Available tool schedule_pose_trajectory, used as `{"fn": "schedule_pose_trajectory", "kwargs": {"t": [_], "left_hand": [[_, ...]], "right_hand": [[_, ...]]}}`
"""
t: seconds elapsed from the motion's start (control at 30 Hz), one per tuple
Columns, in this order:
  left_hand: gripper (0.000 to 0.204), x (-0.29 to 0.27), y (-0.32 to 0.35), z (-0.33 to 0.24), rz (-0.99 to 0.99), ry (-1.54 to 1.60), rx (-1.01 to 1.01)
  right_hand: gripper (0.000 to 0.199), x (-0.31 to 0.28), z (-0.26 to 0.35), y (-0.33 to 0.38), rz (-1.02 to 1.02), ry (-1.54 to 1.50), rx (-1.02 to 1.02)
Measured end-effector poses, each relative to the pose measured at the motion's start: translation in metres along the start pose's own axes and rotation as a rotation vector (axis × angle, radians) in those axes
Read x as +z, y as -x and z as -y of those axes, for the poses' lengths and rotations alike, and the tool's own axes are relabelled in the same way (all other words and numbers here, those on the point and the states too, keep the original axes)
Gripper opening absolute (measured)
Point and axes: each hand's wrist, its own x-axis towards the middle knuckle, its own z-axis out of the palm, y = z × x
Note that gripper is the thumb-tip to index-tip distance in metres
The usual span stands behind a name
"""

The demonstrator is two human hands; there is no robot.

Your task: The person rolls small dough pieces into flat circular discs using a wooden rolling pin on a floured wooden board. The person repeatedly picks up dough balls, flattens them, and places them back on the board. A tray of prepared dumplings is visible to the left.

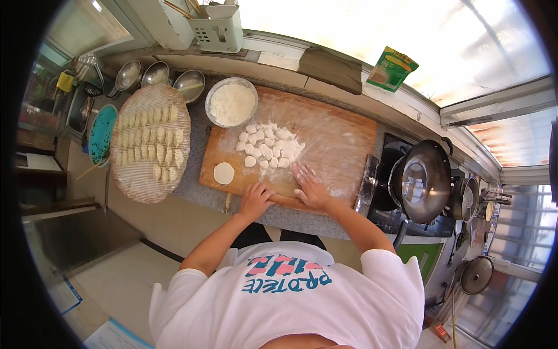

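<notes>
On the floured wooden board [343, 128], a rolling pin [286, 202] lies near the front edge. My left hand [256, 201] has its fingers curled at the pin's left end. With fingers stretched out and spread, my right hand [311, 187] rests its palm at the pin's right end. Any dough under the pin or hands is hidden. A flat round wrapper [224, 173] lies left of my left hand. Beyond the hands sit several small floured dough pieces [264, 148]. A bowl of flour [233, 103] stands at the board's far left corner.
To the left, a round woven tray [131, 180] carries rows of dumplings [157, 135]. Beside it are a teal basin [102, 135] and metal bowls [190, 86]. A wok [427, 180] sits on the stove at right. A green packet [392, 68] stands on the sill.
</notes>
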Motion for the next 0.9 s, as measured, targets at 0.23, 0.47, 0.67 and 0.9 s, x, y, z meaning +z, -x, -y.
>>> {"fn": "schedule_pose_trajectory", "kwargs": {"t": [0.23,0.47,0.67,0.9], "left_hand": [[0.034,0.000,0.000,0.001,0.032,0.029,0.000],[0.034,0.003,0.003,0.000,0.016,-0.012,-0.009],[0.034,0.004,0.005,0.002,0.006,-0.011,-0.011],[0.035,0.005,0.003,0.001,-0.003,-0.012,-0.013]], "right_hand": [[0.075,-0.054,-0.086,-0.018,-0.555,0.113,0.420],[0.074,-0.024,-0.060,-0.022,-0.282,0.177,0.356],[0.068,-0.015,-0.049,-0.004,-0.348,-0.174,0.308],[0.073,0.000,-0.044,-0.003,-0.362,0.023,0.295]]}}
